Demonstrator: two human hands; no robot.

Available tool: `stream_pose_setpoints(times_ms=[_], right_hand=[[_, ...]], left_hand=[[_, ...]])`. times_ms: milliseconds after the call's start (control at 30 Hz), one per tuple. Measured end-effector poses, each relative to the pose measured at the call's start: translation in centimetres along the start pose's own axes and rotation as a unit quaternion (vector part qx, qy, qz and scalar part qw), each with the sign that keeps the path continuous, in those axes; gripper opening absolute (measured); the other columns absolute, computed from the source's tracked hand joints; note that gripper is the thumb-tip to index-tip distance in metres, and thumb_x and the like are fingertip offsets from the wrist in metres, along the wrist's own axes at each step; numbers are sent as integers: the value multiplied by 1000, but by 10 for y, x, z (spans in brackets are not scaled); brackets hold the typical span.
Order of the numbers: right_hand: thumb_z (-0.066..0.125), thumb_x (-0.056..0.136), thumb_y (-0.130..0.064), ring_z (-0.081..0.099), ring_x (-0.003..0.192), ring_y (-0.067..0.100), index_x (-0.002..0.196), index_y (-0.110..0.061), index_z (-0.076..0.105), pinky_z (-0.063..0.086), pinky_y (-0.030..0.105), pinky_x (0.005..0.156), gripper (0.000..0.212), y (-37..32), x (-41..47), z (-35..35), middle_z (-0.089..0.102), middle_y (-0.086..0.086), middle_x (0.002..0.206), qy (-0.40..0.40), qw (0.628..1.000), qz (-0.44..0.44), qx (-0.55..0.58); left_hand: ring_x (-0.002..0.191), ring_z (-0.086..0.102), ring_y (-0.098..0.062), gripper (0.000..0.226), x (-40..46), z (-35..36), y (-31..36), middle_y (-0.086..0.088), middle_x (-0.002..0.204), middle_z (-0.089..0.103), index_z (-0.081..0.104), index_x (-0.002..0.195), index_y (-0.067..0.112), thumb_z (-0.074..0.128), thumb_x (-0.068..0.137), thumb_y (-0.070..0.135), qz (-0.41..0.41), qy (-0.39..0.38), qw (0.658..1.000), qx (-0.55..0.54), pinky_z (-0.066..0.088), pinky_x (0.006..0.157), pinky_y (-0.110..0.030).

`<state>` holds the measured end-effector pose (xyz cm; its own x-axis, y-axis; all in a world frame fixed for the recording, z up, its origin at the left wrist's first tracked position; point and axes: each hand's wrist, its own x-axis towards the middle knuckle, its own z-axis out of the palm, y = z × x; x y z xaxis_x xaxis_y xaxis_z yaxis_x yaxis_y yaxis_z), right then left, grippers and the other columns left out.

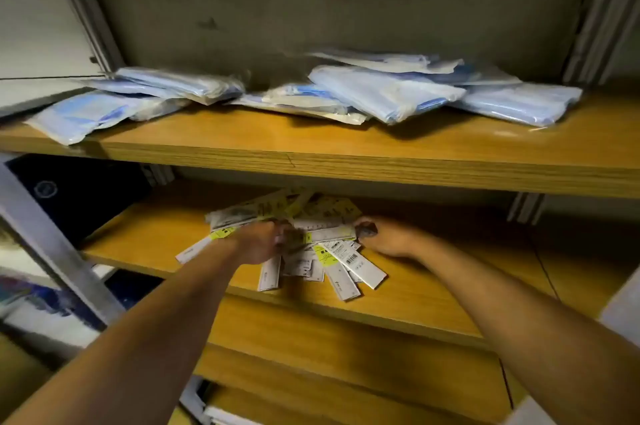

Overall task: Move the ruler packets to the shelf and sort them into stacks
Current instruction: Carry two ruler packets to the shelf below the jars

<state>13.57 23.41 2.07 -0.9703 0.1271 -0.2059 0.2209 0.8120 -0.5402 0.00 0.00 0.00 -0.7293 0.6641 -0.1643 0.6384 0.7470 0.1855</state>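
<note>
Sorting status: the ruler packets (304, 244) are lying on the lower shelf (433, 293) in one fanned, overlapping heap; the move is looking complete, and no separate stacks are forming yet.
Left upright (52, 244): standing near the heap's left side, limiting sideways room there.
Left hand (261, 243): resting on the heap's left part, fingers curling into the packets; exact grip is blurring, likely pinching several.
Right hand (388, 237): pressing on the heap's right edge, fingers curling around a packet end.
Front edge: several packets are reaching close to it, risking a slide-off.
Upper shelf (346, 161): overhanging the heap, restricting lift height; blue bags (381, 95) are occupying it.
Right side: bare board is offering room for stacks.
</note>
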Motion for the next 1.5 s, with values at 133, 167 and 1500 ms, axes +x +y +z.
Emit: stream_pose_setpoints(times_ms=[133, 167, 1500], right_hand=[[44, 101, -28, 51, 121, 22, 139, -21, 44, 40, 28, 94, 38, -7, 5, 3, 51, 7, 137, 12, 999, 39, 0], [44, 101, -30, 50, 122, 22, 138, -20, 45, 40, 27, 93, 39, -8, 6, 5, 51, 7, 137, 20, 998, 53, -5], [60, 93, -29, 60, 104, 15, 132, -20, 52, 49, 24, 74, 40, -41, -15, 67, 60, -1, 126, 204, 969, 112, 77]], left_hand=[[135, 40, -21, 55, 24, -7, -8, 0, 152, 37, 34, 148, 17, 56, 98, 31, 27, -109, 994, 11, 33, 107, -23], [136, 39, -23, 58, 32, -7, -11, -4, 153, 36, 32, 148, 15, 58, 98, 29, 25, -112, 993, 13, 32, 108, -25], [96, 56, -17, 30, 12, -28, -20, -7, 117, 64, 59, 118, 10, 61, 95, 30, 28, -98, 985, -138, 42, 66, -20]])
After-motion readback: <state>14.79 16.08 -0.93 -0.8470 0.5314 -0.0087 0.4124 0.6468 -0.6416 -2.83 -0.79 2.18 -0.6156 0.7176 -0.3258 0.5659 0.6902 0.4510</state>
